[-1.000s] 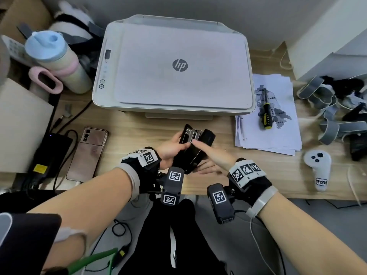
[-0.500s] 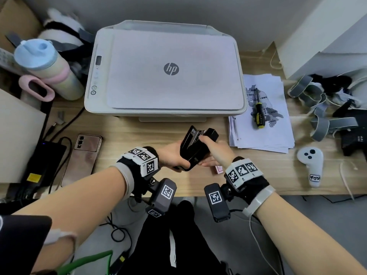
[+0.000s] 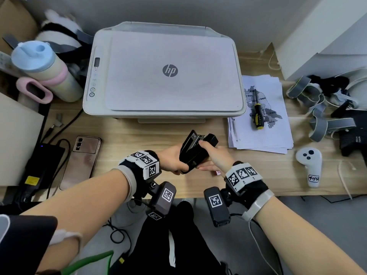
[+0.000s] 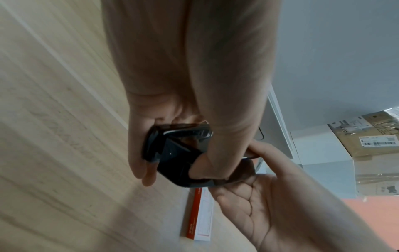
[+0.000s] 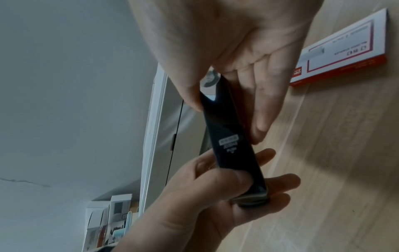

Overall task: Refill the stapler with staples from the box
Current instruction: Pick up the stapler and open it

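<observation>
Stapler (image 3: 195,150), black plastic body with bright metal staple channel showing at its far end: held in the air above the pale wooden desk (image 3: 139,133), just in front of the white flatbed printer (image 3: 164,72). Top arm stands partly raised from the base. Judged light, rigid and smooth-skinned, so liable to slip; the sprung hinge may snap shut on fingers. Best taken by the base sides and the rear of the top arm, clear of the channel.

Left hand (image 3: 173,159): fingers curled round the near end of the body, gripping it. Right hand (image 3: 215,155): thumb and fingers closed on the upper part, pinching it from both sides.

Staple box (image 5: 336,56), flat white card with red edge: lying on the desk just beside and under the right hand, untouched.

Against the frames before: the stapler sits further right and tilted more steeply, the right hand has moved from an extended fingertip on the channel to a full clasp.
</observation>
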Demonstrator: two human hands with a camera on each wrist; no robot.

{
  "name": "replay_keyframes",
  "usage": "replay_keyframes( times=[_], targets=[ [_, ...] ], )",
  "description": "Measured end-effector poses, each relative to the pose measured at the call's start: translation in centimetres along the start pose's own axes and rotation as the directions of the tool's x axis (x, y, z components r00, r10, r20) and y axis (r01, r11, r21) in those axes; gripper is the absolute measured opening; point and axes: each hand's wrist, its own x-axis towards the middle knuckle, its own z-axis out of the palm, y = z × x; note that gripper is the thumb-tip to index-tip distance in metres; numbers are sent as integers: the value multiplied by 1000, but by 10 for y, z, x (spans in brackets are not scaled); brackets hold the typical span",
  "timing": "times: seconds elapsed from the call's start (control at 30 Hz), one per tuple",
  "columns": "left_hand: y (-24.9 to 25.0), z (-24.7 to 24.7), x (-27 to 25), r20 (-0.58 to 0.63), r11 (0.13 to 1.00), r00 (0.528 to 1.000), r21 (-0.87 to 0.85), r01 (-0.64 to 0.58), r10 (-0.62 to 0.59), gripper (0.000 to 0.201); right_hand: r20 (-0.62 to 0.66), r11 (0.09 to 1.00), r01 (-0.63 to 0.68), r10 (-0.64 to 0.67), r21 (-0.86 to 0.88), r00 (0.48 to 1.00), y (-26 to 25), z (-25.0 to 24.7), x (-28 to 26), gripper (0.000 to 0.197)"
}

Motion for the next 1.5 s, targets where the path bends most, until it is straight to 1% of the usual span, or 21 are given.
replay_keyframes(
  times=[0.1, 0.17, 0.23, 0.3, 0.37, 0.47, 0.57, 0.67, 0.9, 1.0, 1.1, 1.2, 1.27, 1.33, 1.37, 1.43, 1.5],
  targets=[
    [-4, 0, 2, -21, 1000, 1000, 12, -17, 17, 48, 6, 999, -17, 16, 33, 1000, 1, 0, 2, 28],
    [-3, 0, 1, -2, 999, 999, 10, -39, 39, 47, 3, 999, -17, 17, 51, 1000, 2, 0, 4, 33],
    [-4, -1, 0, -2, 998, 998, 19, -58, 58, 47, -2, 997, -9, 9, 71, 1000, 3, 1, 5, 32],
    [-6, -3, 0, -43, 996, 997, 59, -60, 62, 48, -15, 993, -13, 15, 116, 1000, 5, 1, 6, 34],
    [-9, -5, 0, -88, 994, 994, 90, -61, 69, 54, -26, 983, -23, 28, 180, 999, 7, 1, 8, 40],
    [-9, -6, 0, -146, 996, 986, 58, -68, 76, 68, -20, 959, -51, 59, 280, 998, 11, -1, 11, 42],
    [-6, -7, -1, -159, 994, 982, 55, -91, 98, 63, 2, 935, -86, 91, 343, 996, 13, -3, 14, 42],
    [-5, -7, -2, -143, 992, 983, 63, -111, 119, 61, 3, 934, -89, 93, 347, 996, 14, -3, 16, 50],
    [-7, -8, -3, -119, 991, 985, 67, -116, 124, 53, -5, 936, -82, 89, 342, 996, 14, -2, 20, 53],
    [-8, -9, -3, -117, 990, 984, 62, -124, 131, 58, -12, 935, -76, 86, 347, 996, 17, -2, 21, 51],
    [-11, -10, -2, -85, 993, 991, 63, -98, 103, 60, -16, 941, -67, 76, 332, 997, 18, -4, 20, 50],
    [-14, -11, 0, -23, 1000, 1000, -7, -16, 16, 75, -15, 970, -37, 42, 241, 999, 16, -6, 17, 49],
    [-10, -13, 0, 29, 997, 997, -41, 72, -70, 71, -13, 993, -24, 26, 117, 1000, 12, -9, 16, 46],
    [-7, -19, 0, 9, 983, 988, -107, 152, -152, 63, -6, 995, -15, 15, -96, 1000, 9, -13, 13, 48],
    [-6, -23, 0, -23, 973, 985, -156, 168, -174, 62, 5, 971, 4, -3, -238, 1000, 8, -14, 11, 48],
    [-6, -29, 1, -86, 956, 977, -240, 168, -194, 63, 53, 873, 64, -44, -483, 998, 7, -15, 8, 45],
    [-7, -32, 0, -93, 938, 974, -302, 171, -207, 64, 123, 794, 110, -45, -598, 991, 6, -14, 4, 48]
  ],
)
